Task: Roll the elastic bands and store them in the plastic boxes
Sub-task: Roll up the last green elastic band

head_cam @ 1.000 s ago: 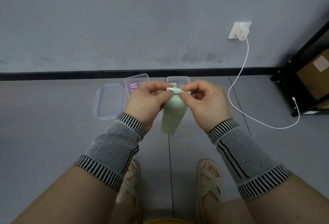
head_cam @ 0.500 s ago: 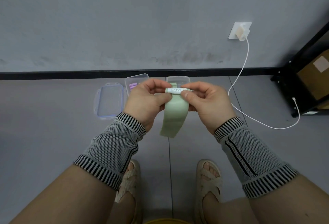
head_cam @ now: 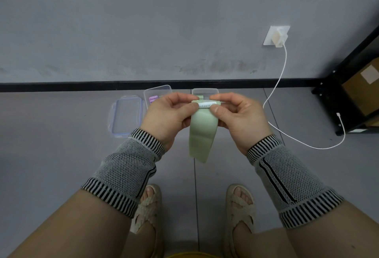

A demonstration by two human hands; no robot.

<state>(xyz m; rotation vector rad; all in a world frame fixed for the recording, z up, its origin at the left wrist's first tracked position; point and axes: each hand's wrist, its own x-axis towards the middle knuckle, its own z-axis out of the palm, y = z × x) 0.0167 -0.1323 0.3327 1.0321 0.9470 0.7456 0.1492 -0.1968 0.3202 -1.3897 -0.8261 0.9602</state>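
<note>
Since half a second ago your roll has barely grown. Your left hand [head_cam: 164,118] and right hand [head_cam: 240,118] pinch the green band [head_cam: 202,134] rolled top, its tail hanging, nearer than the floor's plastic boxes [head_cam: 158,91].

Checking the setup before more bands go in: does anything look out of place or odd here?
Little stands out. The blue-rimmed lid lies off its box, left of the two open plastic boxes. A white charging cable trails loose across the floor. Both hands, left hand and right hand, pinch the green band mid-roll.
</note>
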